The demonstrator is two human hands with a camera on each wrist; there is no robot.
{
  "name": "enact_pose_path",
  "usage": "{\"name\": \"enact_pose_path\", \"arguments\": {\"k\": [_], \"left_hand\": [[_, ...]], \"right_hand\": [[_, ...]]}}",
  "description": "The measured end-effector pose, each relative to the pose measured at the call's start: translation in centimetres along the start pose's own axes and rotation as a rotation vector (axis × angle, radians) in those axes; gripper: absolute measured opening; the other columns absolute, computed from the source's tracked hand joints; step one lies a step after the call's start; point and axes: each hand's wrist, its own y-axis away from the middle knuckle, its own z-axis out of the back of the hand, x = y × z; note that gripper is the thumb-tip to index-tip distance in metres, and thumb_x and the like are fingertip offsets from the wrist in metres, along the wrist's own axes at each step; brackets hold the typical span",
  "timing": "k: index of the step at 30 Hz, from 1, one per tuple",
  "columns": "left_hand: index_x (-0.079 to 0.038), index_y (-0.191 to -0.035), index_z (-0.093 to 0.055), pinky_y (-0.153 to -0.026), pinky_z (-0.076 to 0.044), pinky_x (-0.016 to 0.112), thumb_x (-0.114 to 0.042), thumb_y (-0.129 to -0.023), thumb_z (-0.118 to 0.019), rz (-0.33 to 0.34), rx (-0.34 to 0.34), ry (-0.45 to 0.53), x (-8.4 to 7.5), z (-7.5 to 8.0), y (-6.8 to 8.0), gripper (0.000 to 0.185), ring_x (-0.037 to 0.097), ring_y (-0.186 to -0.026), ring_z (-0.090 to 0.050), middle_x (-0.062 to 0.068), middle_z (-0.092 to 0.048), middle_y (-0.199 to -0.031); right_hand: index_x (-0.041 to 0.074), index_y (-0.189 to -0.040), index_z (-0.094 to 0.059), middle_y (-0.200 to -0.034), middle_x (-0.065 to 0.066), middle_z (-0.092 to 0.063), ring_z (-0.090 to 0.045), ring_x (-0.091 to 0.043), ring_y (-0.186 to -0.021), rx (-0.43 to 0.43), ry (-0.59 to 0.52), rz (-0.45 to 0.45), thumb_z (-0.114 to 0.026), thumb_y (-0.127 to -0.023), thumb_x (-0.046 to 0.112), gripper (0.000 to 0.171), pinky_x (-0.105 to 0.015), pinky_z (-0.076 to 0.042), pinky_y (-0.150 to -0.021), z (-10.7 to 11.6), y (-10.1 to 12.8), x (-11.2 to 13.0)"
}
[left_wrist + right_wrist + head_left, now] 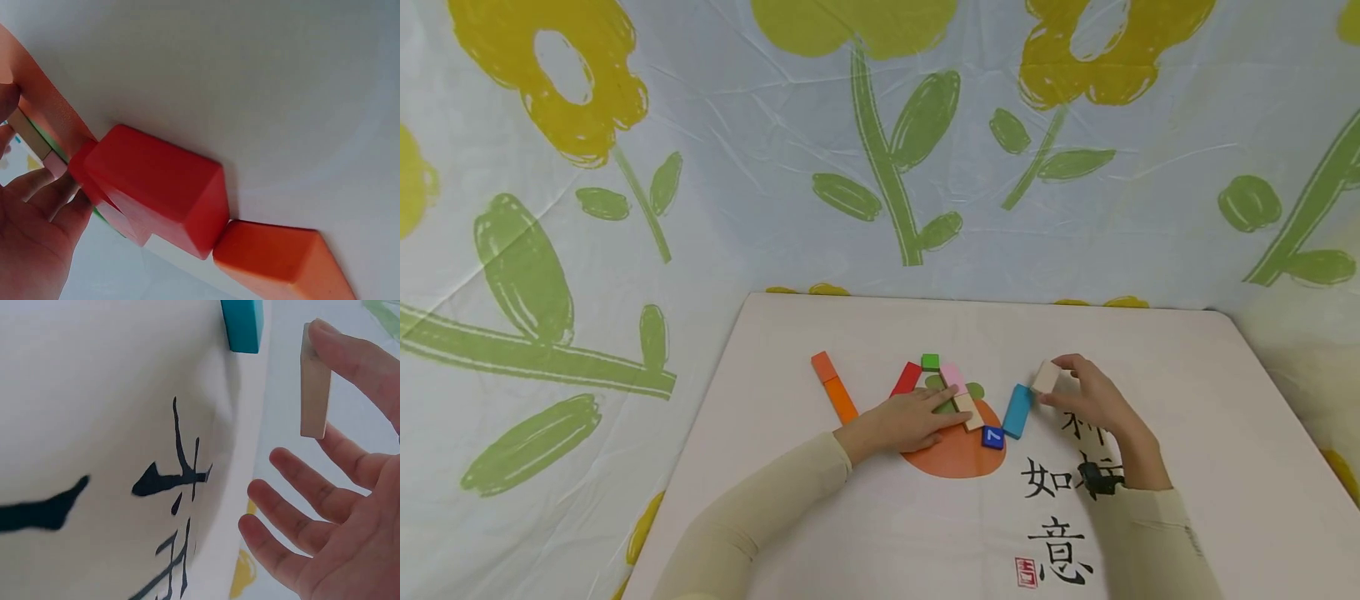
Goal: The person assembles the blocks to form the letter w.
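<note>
Between thumb and index finger, my right hand (1097, 396) pinches a plain wooden block (1045, 377), its far end beside the light blue block (1017, 411). In the right wrist view that wooden block (315, 394) is long and narrow, and the other fingers are spread. My left hand (910, 421) lies over the row with fingers extended, fingertips at the pink block (952, 377) and a beige block (968, 408). A dark blue block marked 7 (993, 437) joins the beige block's lower end to the light blue one. Beside the left hand is a red block (156, 175).
A small green block (930, 362) tops the row, by the pink block. To the left, orange blocks (841, 400) form a slanting line, partly behind the left hand. The white tabletop (850, 533) carries a printed orange fruit and black characters; a flowered cloth (737, 167) hangs behind.
</note>
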Motion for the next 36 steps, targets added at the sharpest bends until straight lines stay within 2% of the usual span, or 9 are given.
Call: {"name": "enact_pose_path", "arguments": {"k": [12,20,30,36], "left_hand": [[-0.032,-0.160,-0.028,-0.114,-0.032,0.035,-0.038,-0.105,-0.052,-0.001,-0.006,-0.020,0.0,-0.2,-0.1,0.060,0.026,-0.144,-0.034,0.010,-0.023,-0.164],[-0.032,-0.159,-0.029,-0.114,-0.032,0.035,-0.038,-0.105,-0.051,-0.003,-0.012,-0.019,0.1,-0.3,0.0,0.059,0.026,-0.144,-0.035,0.010,-0.024,-0.164],[-0.031,-0.159,-0.029,-0.114,-0.032,0.034,-0.039,-0.105,-0.051,-0.005,-0.015,-0.021,0.1,-0.2,0.0,0.059,0.025,-0.144,-0.036,0.010,-0.024,-0.164],[-0.032,-0.159,-0.028,-0.114,-0.031,0.035,-0.039,-0.105,-0.050,0.002,-0.003,-0.015,0.1,-0.4,-0.1,0.059,0.026,-0.144,-0.035,0.011,-0.023,-0.164]], "right_hand": [[-0.008,-0.141,-0.040,-0.142,-0.035,-0.040,-0.035,-0.053,-0.131,0.046,0.006,-0.055,-0.079,-0.087,0.031,0.077,-0.069,-0.035,-0.102,-0.4,-2.8,-0.3],[-0.007,-0.140,-0.043,-0.142,-0.037,-0.038,-0.032,-0.055,-0.131,0.076,0.048,-0.055,-0.080,-0.086,0.031,0.076,-0.071,-0.032,-0.101,-0.7,-3.4,-0.5],[-0.005,-0.139,-0.047,-0.137,-0.037,-0.042,-0.034,-0.056,-0.123,0.081,0.119,-0.051,-0.080,-0.085,0.034,0.075,-0.072,-0.036,-0.093,-0.8,-3.8,-0.7],[-0.005,-0.137,-0.049,-0.138,-0.039,-0.039,-0.033,-0.057,-0.122,0.086,0.119,-0.055,-0.081,-0.084,0.034,0.074,-0.072,-0.036,-0.092,-0.8,-3.9,-0.7]]}}
